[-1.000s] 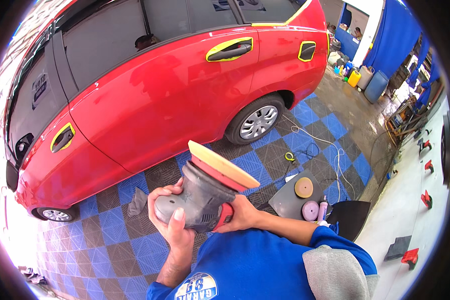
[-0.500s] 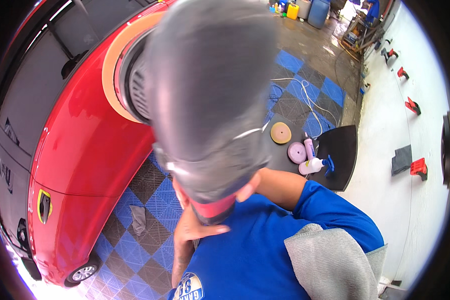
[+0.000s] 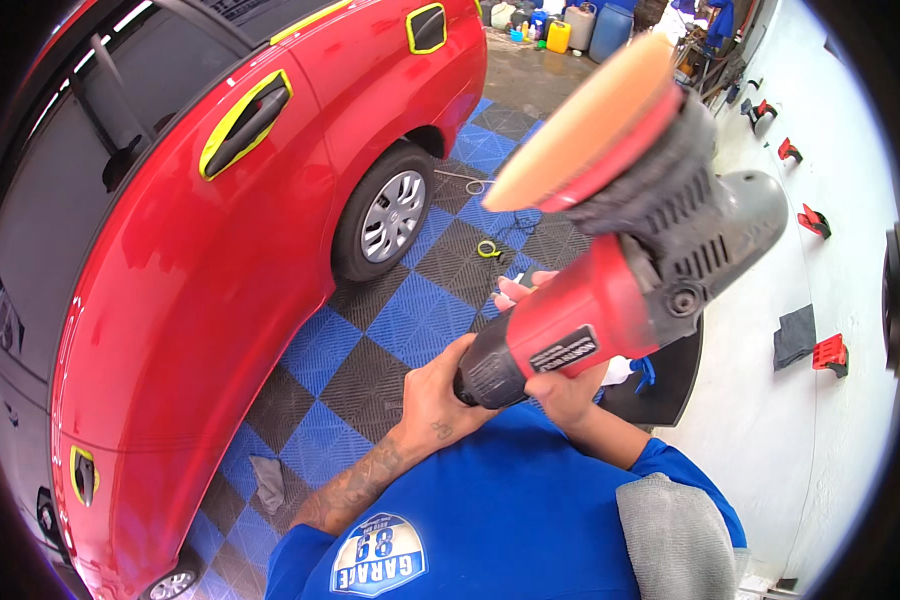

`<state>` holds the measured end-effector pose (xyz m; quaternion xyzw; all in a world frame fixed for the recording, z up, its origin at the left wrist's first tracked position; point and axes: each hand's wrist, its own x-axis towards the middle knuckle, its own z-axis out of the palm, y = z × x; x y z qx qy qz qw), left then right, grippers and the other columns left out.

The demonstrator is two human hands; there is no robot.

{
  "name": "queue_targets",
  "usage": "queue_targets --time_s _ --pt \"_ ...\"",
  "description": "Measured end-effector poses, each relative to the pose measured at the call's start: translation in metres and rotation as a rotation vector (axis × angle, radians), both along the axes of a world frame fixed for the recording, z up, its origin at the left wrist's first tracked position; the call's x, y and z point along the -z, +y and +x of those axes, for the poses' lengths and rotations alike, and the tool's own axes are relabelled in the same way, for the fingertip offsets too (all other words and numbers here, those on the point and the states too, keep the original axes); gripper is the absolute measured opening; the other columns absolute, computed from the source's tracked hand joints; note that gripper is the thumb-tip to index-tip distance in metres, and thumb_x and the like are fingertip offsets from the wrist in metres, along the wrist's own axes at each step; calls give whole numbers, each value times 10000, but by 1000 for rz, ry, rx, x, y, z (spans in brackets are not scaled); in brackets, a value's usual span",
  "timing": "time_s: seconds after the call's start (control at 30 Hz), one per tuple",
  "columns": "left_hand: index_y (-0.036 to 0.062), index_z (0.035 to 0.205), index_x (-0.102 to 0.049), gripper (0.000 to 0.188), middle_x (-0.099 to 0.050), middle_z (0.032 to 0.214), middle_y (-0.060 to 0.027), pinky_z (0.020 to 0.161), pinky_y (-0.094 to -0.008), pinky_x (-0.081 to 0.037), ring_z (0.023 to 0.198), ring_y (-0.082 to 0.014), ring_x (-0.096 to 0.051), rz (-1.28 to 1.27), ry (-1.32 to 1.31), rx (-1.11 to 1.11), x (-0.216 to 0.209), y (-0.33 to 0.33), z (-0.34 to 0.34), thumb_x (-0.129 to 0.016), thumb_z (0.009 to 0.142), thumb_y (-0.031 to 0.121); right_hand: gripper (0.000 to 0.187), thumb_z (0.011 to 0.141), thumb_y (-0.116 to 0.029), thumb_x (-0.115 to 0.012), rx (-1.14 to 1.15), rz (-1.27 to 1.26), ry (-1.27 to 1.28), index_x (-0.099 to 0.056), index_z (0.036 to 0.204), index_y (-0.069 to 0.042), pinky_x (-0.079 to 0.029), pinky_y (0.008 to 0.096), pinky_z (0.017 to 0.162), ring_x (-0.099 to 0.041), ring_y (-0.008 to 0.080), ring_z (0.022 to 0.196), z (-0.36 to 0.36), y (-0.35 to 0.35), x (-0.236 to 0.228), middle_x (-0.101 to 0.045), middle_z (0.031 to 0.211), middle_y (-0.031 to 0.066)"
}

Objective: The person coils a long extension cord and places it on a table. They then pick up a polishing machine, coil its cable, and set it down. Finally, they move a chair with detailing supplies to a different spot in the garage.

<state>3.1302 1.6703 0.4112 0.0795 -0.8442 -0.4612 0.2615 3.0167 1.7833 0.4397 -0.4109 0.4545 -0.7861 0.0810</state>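
A red and black power polisher (image 3: pixel 590 300) with a round orange foam pad (image 3: pixel 590 120) is held up in front of my chest. The pad end points up and away to the upper left, apart from the car. My left hand (image 3: pixel 436 390) grips the black rear end of the tool, its fingers partly hidden behind it. Around the red body from below wraps my right hand (image 3: pixel 567 392), with its thumb on the near side and fingertips showing beyond. To the left stands a red car (image 3: pixel 200 260), its door handles edged with yellow tape (image 3: pixel 215 150).
Blue and dark grey floor tiles (image 3: pixel 400 330) run beside the car, with a grey cloth (image 3: pixel 268 482) lying on them. A white spray bottle (image 3: pixel 620 372) stands on a black table (image 3: pixel 660 395), partly hidden. Red holders (image 3: pixel 828 352) line the white wall. A grey towel (image 3: pixel 680 540) hangs on my shoulder.
The polisher has swung from close before the camera, its pad near the car, out to the right. Both hands still hold it. More of the car's side and a wheel now show.
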Motion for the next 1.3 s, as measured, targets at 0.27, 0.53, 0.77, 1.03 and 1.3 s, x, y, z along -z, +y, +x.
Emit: queue_targets --time_s 0.27,0.53,0.77,1.03,1.3 --pt "141 1342 -449 713 -676 889 -146 729 -359 -520 763 -292 -680 -48 -138 480 -12 -46 -128 -777 711 198 844 724 -209 -742 146 -271 -70 -272 1392 3 -547 457 785 -615 364 992 -116 17 -50 -470 1254 195" --pt "40 1012 -662 198 -638 726 12 611 -221 -467 652 -62 -578 583 -709 393 256 -197 -204 -701 856 156 1037 654 -245 -794 93 -594 183 -186 1462 -15 -462 419 882 -564 219 988 -192 52 -116 -504 1133 118" --pt "7 849 -667 301 -620 730 -4 626 -239 -467 633 -94 -567 542 -471 306 323 -403 -387 -691 884 304 944 696 -276 -819 411 -233 195 -263 1407 -2 -523 429 823 -622 237 873 -201 40 -111 -561 989 133" --pt "20 926 -682 294 -597 721 -8 587 -268 -435 649 -109 -536 167 -291 697 105 -325 -630 -779 777 254 922 632 -273 -836 727 217 -82 -342 1355 13 -500 406 859 -604 270 937 -163 -42 -26 -557 1054 146" --pt "106 986 -681 232 -560 648 -96 593 -371 -461 615 -233 -566 -332 375 1246 -113 -143 -647 -723 759 131 892 564 -225 -866 867 562 -222 -436 1305 26 -459 375 927 -583 234 1038 -201 -150 -25 -570 1168 133"
